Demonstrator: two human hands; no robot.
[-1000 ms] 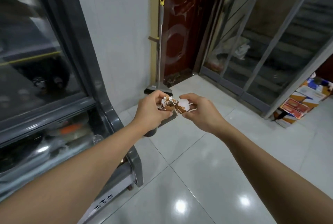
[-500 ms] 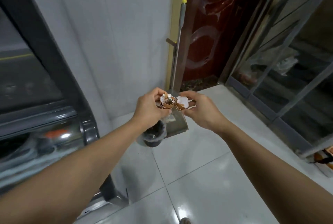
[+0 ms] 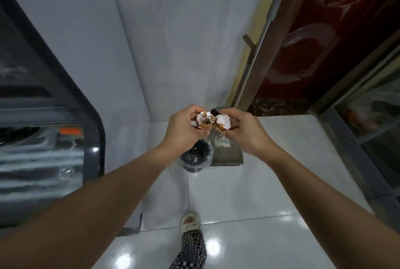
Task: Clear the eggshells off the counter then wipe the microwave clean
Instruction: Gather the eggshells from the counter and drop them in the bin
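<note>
My left hand (image 3: 184, 127) grips a stack of brown eggshells (image 3: 205, 121) with jagged white edges. Touching it on the right is another brown eggshell half (image 3: 222, 123), white inside, pinched by my right hand (image 3: 246, 132). Both hands are held together at chest height above a small dark bin (image 3: 195, 157) lined with a black bag, which stands on the floor in the corner below my left hand. The microwave is not in view.
A grey dustpan (image 3: 227, 151) with a long handle (image 3: 257, 56) stands beside the bin against a dark red door (image 3: 324, 37). A glass-fronted display cabinet (image 3: 43, 138) fills the left. Glossy white floor tiles (image 3: 249, 203) lie below, with my slippered foot (image 3: 190, 223) on them.
I have walked toward the corner and looked down; the bin and dustpan are nearer and under my hands. Both hands keep the same hold on the eggshells.
</note>
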